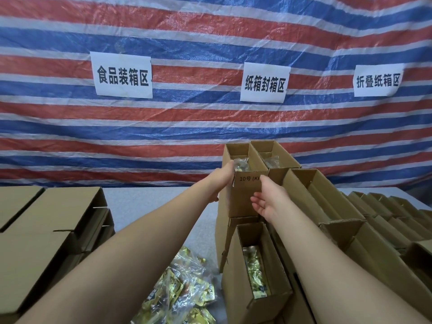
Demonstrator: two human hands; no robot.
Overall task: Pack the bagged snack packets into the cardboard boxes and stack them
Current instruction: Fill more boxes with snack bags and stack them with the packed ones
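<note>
Both hands steady the open-topped brown cardboard box, already filled, to seat it squarely on the stack; left hand grips its far-left top corner; right hand lies flat-fingered against its near face.

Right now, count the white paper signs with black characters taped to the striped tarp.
3. The left white paper sign hangs over the flat cardboard stacks, the middle sign above the open stacked boxes, and the right sign near the frame's right edge. More may lie beyond the frame.

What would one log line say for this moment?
step: stacking | left hand: holds top box | right hand: open, against box | loose snack bags: on table
</note>
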